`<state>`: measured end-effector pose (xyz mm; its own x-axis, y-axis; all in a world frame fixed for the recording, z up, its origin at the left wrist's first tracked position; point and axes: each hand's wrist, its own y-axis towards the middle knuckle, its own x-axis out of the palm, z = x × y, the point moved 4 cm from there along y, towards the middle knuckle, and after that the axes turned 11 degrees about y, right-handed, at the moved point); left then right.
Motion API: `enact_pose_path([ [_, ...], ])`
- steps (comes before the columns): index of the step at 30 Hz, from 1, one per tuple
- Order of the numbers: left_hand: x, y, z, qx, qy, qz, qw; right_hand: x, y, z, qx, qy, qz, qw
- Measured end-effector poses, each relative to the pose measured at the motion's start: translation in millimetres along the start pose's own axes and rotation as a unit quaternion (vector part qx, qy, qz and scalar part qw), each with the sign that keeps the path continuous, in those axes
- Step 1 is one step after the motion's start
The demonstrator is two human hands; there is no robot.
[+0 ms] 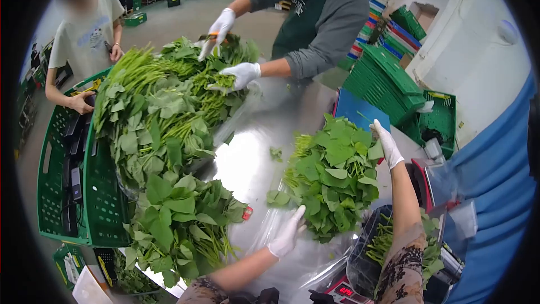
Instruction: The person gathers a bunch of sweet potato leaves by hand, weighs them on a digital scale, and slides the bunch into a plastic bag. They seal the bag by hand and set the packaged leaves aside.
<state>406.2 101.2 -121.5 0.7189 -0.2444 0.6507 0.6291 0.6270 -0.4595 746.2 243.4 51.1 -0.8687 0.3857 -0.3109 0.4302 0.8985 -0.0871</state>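
Observation:
A pile of leafy greens (pixel 337 174) with heart-shaped leaves and pale stems lies on the shiny metal table (pixel 259 186). At the pile's far right edge, my right hand (pixel 388 145), in a white glove, has its fingers closed, with a thin green stem (pixel 364 116) sticking out from the fingertips. My left hand (pixel 287 236), also gloved, is low over the table beside the pile's near left side. Its fingers are apart and it holds nothing. A loose leaf (pixel 277 197) lies just beyond it.
Larger heaps of greens (pixel 163 107) cover the table's left side. Opposite, a co-worker's gloved hands (pixel 239 76) handle greens and orange-handled scissors (pixel 215 36). Another person stands behind a green crate (pixel 104 191) holding dark devices. A scale (pixel 343 291) with red digits sits at the near edge.

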Motion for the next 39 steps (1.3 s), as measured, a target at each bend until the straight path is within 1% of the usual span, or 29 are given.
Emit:
enact_pose_path([
  [1, 0.9, -8.7, 4.0, 0.013, 0.034, 0.003, 0.999, -8.1, 4.7, 24.4, 0.023, 0.063, 0.034, 0.997],
  [3, 8.6, -30.9, 23.1, 0.115, 0.174, 0.076, 0.975, -22.8, 16.4, 70.1, 0.099, 0.119, 0.013, 0.988],
  [4, 11.2, -37.7, 30.1, 0.167, 0.246, 0.104, 0.949, -25.0, 5.7, 76.2, 0.134, 0.150, 0.007, 0.979],
  [5, 6.4, -34.8, 28.4, 0.252, 0.374, 0.118, 0.885, -30.5, -11.1, 82.9, 0.109, 0.107, 0.068, 0.986],
  [6, 5.6, -33.7, 27.3, 0.249, 0.380, 0.103, 0.885, -44.3, -4.4, 113.1, 0.141, 0.074, 0.068, 0.985],
  [8, 7.3, -30.1, 29.2, 0.246, 0.392, 0.074, 0.883, -46.1, -12.0, 132.4, 0.152, 0.059, 0.071, 0.984],
  [9, 7.3, -25.4, 25.7, 0.170, 0.296, 0.046, 0.939, -42.6, -16.7, 130.7, 0.161, 0.048, 0.066, 0.983],
  [12, 15.8, -28.2, 29.8, 0.100, 0.202, 0.033, 0.974, -36.4, -15.8, 131.4, 0.184, 0.030, 0.025, 0.982],
  [13, 19.6, -32.1, 33.2, 0.136, 0.246, 0.043, 0.959, -31.2, -22.1, 122.4, 0.182, 0.030, 0.031, 0.982],
  [14, 19.3, -32.0, 34.5, 0.184, 0.313, 0.054, 0.930, -26.4, -28.1, 112.6, 0.179, 0.029, 0.035, 0.983],
  [15, 19.4, -32.2, 36.8, 0.232, 0.375, 0.066, 0.895, -27.1, -28.6, 114.0, 0.205, 0.019, 0.023, 0.978],
  [16, 20.3, -33.5, 40.2, 0.280, 0.431, 0.079, 0.854, -26.9, -31.7, 114.3, 0.189, 0.044, 0.016, 0.981],
  [17, 21.3, -33.8, 44.0, 0.305, 0.458, 0.077, 0.831, -24.6, -34.1, 114.3, 0.174, 0.068, 0.005, 0.982],
  [19, 23.8, -32.0, 49.5, 0.310, 0.552, 0.092, 0.769, -11.4, -35.8, 111.9, 0.143, 0.112, -0.027, 0.983],
  [20, 22.1, -32.8, 49.7, 0.309, 0.594, 0.104, 0.735, -6.8, -34.4, 119.2, 0.153, 0.165, -0.032, 0.974],
  [21, 11.0, -23.3, 39.1, 0.309, 0.606, 0.114, 0.724, -4.1, -32.8, 128.2, 0.163, 0.216, -0.039, 0.962],
  [22, 12.5, -25.1, 39.1, 0.324, 0.614, 0.107, 0.712, 4.3, -33.8, 127.1, 0.174, 0.266, -0.048, 0.947],
  [23, 15.5, -25.8, 41.5, 0.340, 0.621, 0.101, 0.699, 5.5, -38.8, 126.1, 0.201, 0.277, -0.050, 0.938],
  [24, 19.4, -25.9, 44.6, 0.354, 0.628, 0.094, 0.687, 1.0, -32.9, 136.9, 0.163, 0.235, -0.033, 0.958],
  [25, 24.2, -26.5, 48.4, 0.333, 0.639, 0.096, 0.686, -1.2, -27.6, 151.2, 0.176, 0.265, -0.045, 0.947],
  [28, 26.0, -12.6, 44.7, 0.360, 0.702, 0.111, 0.604, -6.3, -20.8, 175.2, 0.199, 0.314, -0.065, 0.926],
  [29, 26.4, -6.4, 44.6, 0.391, 0.693, 0.106, 0.596, -6.4, -21.5, 177.7, 0.201, 0.313, -0.068, 0.926],
  [32, 34.9, 11.1, 48.3, 0.353, 0.748, 0.105, 0.552, -5.3, -25.1, 178.0, 0.207, 0.299, -0.073, 0.929],
  [36, 36.5, 33.9, 40.4, 0.344, 0.770, 0.093, 0.529, -0.9, -29.0, 179.4, 0.208, 0.280, -0.075, 0.934],
  [39, 34.7, 43.4, 38.5, 0.322, 0.805, 0.090, 0.490, -1.3, -33.5, 181.6, 0.204, 0.267, -0.069, 0.939],
])
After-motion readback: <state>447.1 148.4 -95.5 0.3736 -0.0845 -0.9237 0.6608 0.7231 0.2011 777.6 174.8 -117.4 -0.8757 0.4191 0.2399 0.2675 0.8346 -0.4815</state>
